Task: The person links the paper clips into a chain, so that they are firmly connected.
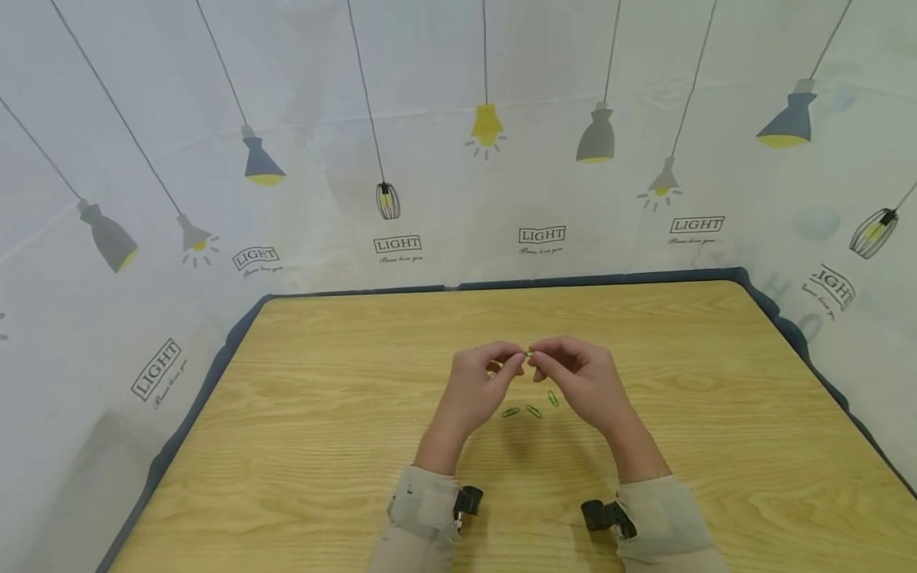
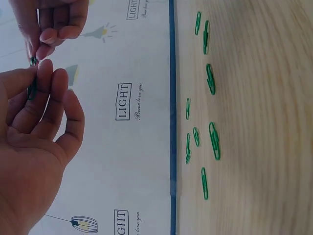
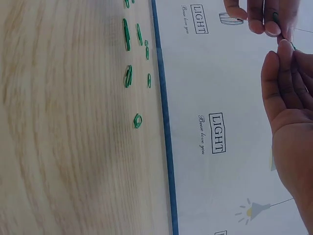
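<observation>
Both hands meet fingertip to fingertip above the table. My left hand [image 1: 473, 386] pinches a green paper clip [image 2: 32, 92] between thumb and fingers; its lower end shows in the left wrist view. My right hand [image 1: 591, 386] pinches green wire at the meeting point, just in front of the left fingertips. Whether this is one clip or two linked ones, I cannot tell. Below the hands, loose green paper clips [image 1: 533, 411] lie on the table. The left wrist view has several green clips [image 2: 214, 141] spread in a loose group, and the right wrist view also includes a rounder-looking one [image 3: 138, 121].
The wood-grain table [image 1: 301, 446] has a dark blue edge [image 1: 559, 282] along its back and sides. Behind it hangs a pale sheet [image 1: 444, 191] printed with lamps and the word LIGHT. Black wrist cameras [image 1: 469, 500] are strapped over the beige sleeves [image 1: 666, 513].
</observation>
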A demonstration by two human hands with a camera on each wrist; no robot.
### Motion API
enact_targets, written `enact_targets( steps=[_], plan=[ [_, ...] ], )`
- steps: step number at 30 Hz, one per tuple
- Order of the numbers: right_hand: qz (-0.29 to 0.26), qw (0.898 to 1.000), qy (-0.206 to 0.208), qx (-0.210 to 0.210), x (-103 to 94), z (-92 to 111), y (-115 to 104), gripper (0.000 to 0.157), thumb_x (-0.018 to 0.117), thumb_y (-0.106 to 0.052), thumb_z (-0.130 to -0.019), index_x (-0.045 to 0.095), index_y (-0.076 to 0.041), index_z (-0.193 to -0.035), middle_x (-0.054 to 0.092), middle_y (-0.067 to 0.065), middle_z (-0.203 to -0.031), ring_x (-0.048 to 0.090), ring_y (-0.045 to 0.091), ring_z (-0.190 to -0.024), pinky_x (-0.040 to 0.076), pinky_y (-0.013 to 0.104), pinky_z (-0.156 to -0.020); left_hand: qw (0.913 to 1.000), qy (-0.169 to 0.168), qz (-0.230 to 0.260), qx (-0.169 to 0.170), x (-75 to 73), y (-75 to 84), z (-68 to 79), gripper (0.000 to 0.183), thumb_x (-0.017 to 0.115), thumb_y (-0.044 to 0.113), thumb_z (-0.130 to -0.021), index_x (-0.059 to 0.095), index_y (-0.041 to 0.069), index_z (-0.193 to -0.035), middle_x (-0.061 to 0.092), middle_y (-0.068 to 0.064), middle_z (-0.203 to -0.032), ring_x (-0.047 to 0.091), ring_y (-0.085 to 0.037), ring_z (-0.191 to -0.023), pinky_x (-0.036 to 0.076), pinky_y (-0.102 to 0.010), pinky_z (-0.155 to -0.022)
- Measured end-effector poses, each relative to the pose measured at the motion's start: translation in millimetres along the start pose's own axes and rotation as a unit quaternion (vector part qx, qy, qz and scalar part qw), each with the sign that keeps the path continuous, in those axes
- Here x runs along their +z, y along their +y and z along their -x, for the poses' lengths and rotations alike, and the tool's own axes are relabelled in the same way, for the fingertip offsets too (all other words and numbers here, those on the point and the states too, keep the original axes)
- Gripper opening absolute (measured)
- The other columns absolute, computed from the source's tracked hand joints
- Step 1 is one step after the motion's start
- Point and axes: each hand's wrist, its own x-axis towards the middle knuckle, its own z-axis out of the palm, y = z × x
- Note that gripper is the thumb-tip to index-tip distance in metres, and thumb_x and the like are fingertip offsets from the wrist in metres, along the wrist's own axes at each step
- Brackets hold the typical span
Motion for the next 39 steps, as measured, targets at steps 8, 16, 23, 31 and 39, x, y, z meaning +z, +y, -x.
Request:
enact_targets(
  steps=[8,16,23,31,39],
  plan=[
    [0.100,0.988,-0.083,0.085,-18.1,-10.4,17.9,0.025,0.069,-0.022,-0.106,0.073,-0.006,-0.125,0.076,0.015,-0.112,0.073,0.023,-0.094,0.062,0.035,-0.083,0.9988,0.028,-0.035,0.020,-7.1,-6.6,1.9,0.018,0.064,0.016,-0.108,0.078,0.005,-0.111,0.080,-0.007,-0.096,0.075,-0.015,-0.084,0.063,-0.027,-0.079],
    [0.213,0.941,-0.216,0.147,-29.0,-23.4,60.6,0.015,0.077,-0.019,-0.100,0.075,-0.006,-0.108,0.072,0.006,-0.098,0.062,0.016,-0.087,0.053,0.030,-0.076,0.9983,0.043,-0.037,0.016,-13.3,-10.7,8.4,0.020,0.064,0.017,-0.108,0.078,0.003,-0.112,0.079,-0.007,-0.095,0.074,-0.016,-0.085,0.062,-0.027,-0.079],
    [0.259,0.926,-0.228,0.155,-20.5,-25.7,61.1,0.014,0.081,-0.020,-0.096,0.073,-0.010,-0.092,0.068,0.003,-0.086,0.057,0.016,-0.076,0.049,0.031,-0.071,0.9985,0.037,-0.039,0.014,-13.7,-9.1,8.0,0.019,0.064,0.016,-0.108,0.078,0.004,-0.111,0.080,-0.008,-0.095,0.074,-0.016,-0.085,0.062,-0.026,-0.079],
    [0.279,0.920,-0.221,0.167,-11.9,-18.5,51.0,0.013,0.074,-0.013,-0.099,0.070,-0.007,-0.088,0.066,0.005,-0.083,0.056,0.016,-0.074,0.047,0.031,-0.067,0.9990,0.034,-0.028,0.008,-12.8,-8.2,8.0,0.019,0.064,0.015,-0.108,0.078,0.003,-0.111,0.080,-0.011,-0.097,0.075,-0.017,-0.086,0.063,-0.031,-0.081],
    [0.184,0.945,-0.185,0.199,-19.1,-8.6,49.2,0.014,0.058,-0.016,-0.110,0.063,-0.003,-0.108,0.069,0.011,-0.096,0.060,0.020,-0.079,0.051,0.034,-0.067,0.9992,0.035,-0.020,0.004,-12.6,-9.9,8.9,0.019,0.064,0.015,-0.108,0.078,0.002,-0.112,0.080,-0.011,-0.098,0.075,-0.018,-0.087,0.064,-0.033,-0.081]
  ],
)
